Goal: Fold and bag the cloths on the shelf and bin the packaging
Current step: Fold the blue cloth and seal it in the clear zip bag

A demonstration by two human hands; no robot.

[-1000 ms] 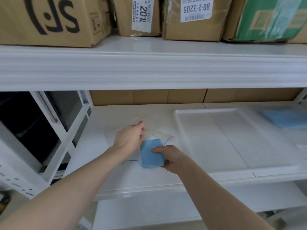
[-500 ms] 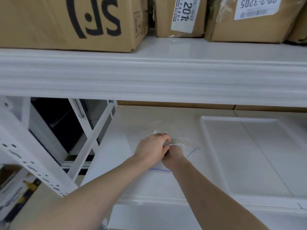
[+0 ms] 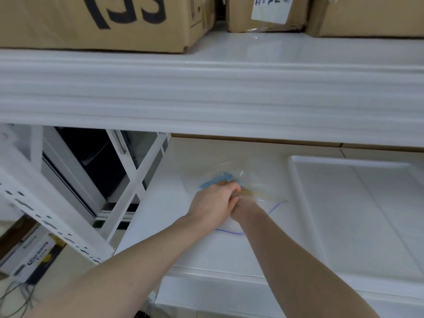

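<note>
A clear zip bag (image 3: 263, 203) with a blue seal line lies on the white shelf (image 3: 202, 249). A folded blue cloth (image 3: 218, 180) shows through the bag beyond my knuckles. My left hand (image 3: 213, 203) grips the upper lip of the bag's mouth. My right hand (image 3: 241, 207) is reaching into the mouth; its fingers are hidden behind my left hand and the plastic, so its grasp cannot be seen.
A white tray (image 3: 305, 203) lies on the shelf to the right of the bag. Cardboard boxes (image 3: 103, 21) stand on the upper shelf. White rack braces (image 3: 135, 180) cross at the left. A carton (image 3: 34, 253) sits on the floor below left.
The blue cloth went from in front of the bag into it and now lies deep inside. My hands moved forward together. The camera swung left, and the blue cloths at the right left the view.
</note>
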